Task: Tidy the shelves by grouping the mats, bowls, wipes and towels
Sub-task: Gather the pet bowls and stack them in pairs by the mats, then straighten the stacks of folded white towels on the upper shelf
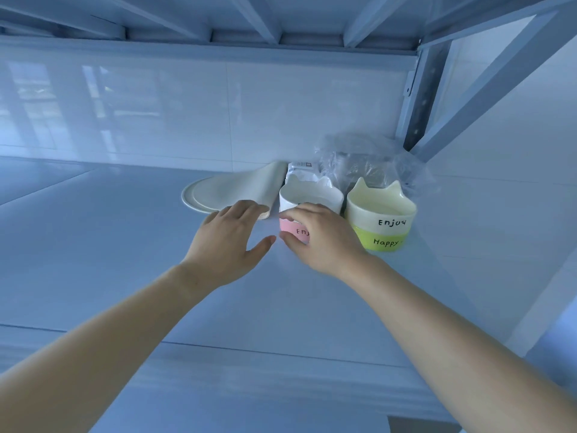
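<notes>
A pink and white cat-ear bowl (312,195) stands on the white shelf (125,245), and my right hand (318,235) wraps its front, thumb and fingers around the pink band. Touching its right side is a green and white cat-ear bowl (382,220) marked "Enjoy Happy". My left hand (231,235) hovers open just left of the pink bowl, fingertips on the near edge of a folded cream mat (231,189) that lies flat with its right part curled up. A white wipes pack (301,168) stands behind the pink bowl, mostly hidden.
Crumpled clear plastic wrap (368,157) sits behind the bowls in the back right corner, by the shelf's metal upright (418,98). The underside of the shelf above (249,20) hangs low overhead. A glossy white wall closes the back.
</notes>
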`<state>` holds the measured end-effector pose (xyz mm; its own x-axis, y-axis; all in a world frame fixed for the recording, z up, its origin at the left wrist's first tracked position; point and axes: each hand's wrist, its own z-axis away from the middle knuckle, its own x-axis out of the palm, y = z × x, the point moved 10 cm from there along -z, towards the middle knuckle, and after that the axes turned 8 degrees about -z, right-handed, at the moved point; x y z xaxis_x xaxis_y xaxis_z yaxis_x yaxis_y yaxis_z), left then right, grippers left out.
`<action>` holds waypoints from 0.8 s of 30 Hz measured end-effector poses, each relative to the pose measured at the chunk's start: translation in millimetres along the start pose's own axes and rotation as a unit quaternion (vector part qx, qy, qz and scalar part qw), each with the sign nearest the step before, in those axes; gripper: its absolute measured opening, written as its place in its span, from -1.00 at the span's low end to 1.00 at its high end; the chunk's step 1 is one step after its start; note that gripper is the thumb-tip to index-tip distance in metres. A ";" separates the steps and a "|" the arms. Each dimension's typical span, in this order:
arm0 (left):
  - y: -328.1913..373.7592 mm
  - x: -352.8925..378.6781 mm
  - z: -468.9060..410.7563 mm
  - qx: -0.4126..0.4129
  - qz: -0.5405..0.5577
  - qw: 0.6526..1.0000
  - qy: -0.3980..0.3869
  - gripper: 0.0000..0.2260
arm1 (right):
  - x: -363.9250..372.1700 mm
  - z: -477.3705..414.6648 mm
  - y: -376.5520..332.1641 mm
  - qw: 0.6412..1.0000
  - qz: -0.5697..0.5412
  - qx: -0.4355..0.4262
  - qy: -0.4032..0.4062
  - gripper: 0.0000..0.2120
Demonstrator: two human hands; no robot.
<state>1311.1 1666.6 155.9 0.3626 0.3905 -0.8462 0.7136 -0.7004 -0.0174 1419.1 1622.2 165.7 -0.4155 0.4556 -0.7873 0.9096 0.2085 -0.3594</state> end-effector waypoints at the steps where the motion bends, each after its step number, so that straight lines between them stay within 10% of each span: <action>1: -4.4 -2.9 5.5 -0.001 -0.005 1.000 0.001 -0.48 | 3.3 0.2 -6.4 1.000 0.000 -0.003 -0.002 -0.69; 24: -212.0 -173.2 199.9 -0.085 -0.107 0.990 0.034 -0.56 | 105.0 -14.6 -316.4 0.986 -0.102 -0.128 -0.026 -0.72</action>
<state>977.2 1628.0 199.7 0.2271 0.5630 -0.7946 0.8672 -0.4883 -0.0981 1087.6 1616.7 204.1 -0.5826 0.3383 -0.7390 0.7750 0.5050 -0.3799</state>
